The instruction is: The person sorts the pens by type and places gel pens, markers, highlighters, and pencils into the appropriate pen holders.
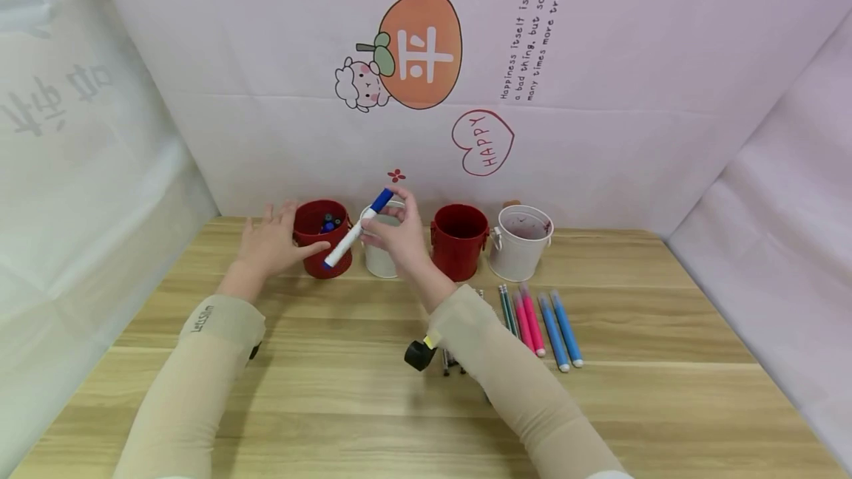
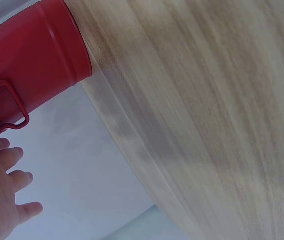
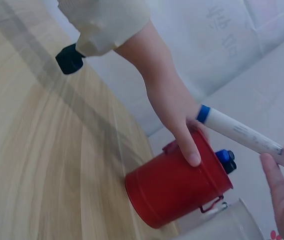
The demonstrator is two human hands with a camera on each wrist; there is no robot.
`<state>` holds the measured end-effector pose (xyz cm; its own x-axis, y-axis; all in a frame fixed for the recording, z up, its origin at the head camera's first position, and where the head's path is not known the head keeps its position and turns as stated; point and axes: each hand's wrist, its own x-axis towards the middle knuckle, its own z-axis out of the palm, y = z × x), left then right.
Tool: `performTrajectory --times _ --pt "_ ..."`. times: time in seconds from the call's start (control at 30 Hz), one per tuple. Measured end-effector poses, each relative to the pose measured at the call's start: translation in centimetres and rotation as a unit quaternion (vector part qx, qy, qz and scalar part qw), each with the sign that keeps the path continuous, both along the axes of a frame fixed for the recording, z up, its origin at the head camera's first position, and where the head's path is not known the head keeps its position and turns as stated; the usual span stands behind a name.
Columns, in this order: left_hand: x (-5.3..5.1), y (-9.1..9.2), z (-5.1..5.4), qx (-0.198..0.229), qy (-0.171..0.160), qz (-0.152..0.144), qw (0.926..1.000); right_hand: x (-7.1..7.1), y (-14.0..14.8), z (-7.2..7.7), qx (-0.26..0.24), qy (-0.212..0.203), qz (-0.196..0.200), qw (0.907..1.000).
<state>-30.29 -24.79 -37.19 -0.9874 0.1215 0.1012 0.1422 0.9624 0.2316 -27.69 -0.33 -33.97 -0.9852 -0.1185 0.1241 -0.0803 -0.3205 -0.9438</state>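
Observation:
My right hand (image 1: 399, 231) pinches a white marker (image 1: 346, 242) with a blue cap, held slanted in front of the gap between the leftmost red bucket (image 1: 326, 261) and the white bucket (image 1: 381, 261) beside it. The right wrist view shows the marker (image 3: 241, 133) above and beside the red bucket (image 3: 171, 187), out of which blue and dark marker ends (image 3: 225, 156) stick. My left hand (image 1: 269, 242) rests against that bucket's left side, thumb over its front and other fingers spread; in the left wrist view the hand (image 2: 2, 195) is by the bucket's handle (image 2: 17, 102).
To the right stand another red bucket (image 1: 459, 242) and another white bucket (image 1: 519, 246). On the wooden table (image 1: 319, 405) lie green pencils (image 1: 508, 309), pink markers (image 1: 529, 320) and blue markers (image 1: 560, 331); dark-tipped pens are partly hidden under my right forearm. White printed cloth surrounds the table.

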Motion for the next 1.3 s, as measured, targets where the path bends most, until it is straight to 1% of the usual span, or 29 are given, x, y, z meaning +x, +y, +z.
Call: performTrajectory --times 0.07,0.2,0.37,0.5,0.63,0.7,0.87,1.07,1.2,1.3 --pt "-0.1 -0.1 -0.1 -0.003 0.003 -0.003 1.0 0.2 -0.6 -0.1 -0.027 0.016 -0.023 0.9992" --pt "-0.1 -0.1 -0.1 -0.007 0.003 -0.004 1.0 0.5 -1.7 -0.2 -0.062 0.051 -0.066 0.9946" --pt "-0.2 0.0 -0.2 0.001 0.0 0.004 1.0 0.5 -3.0 -0.7 -0.085 0.083 -0.117 0.9861" --pt "-0.3 0.0 -0.2 0.0 0.0 0.003 1.0 0.5 -3.9 -1.2 -0.094 0.119 -0.137 0.979" --pt "-0.1 0.1 -0.1 0.006 -0.005 0.002 1.0 0.5 -4.5 -1.8 -0.084 0.168 -0.152 0.9704" --pt "0.0 0.1 0.0 0.01 -0.007 0.002 0.9999 0.4 -4.6 -2.1 -0.077 0.185 -0.155 0.9673" --pt "0.2 0.1 0.2 0.009 -0.003 0.003 0.9999 0.3 -4.9 -2.3 -0.068 0.188 -0.156 0.9673" --pt "0.2 0.1 0.0 0.002 0.0 0.003 1.0 0.1 -5.1 -2.7 -0.047 0.198 -0.155 0.9668" --pt "0.1 0.2 0.0 0.002 0.001 0.004 1.0 0.1 -5.4 -3.0 -0.01 0.207 -0.149 0.9668" --pt "0.0 0.1 0.0 -0.001 0.003 0.005 1.0 0.1 -5.6 -3.3 0.039 0.217 -0.147 0.9643"
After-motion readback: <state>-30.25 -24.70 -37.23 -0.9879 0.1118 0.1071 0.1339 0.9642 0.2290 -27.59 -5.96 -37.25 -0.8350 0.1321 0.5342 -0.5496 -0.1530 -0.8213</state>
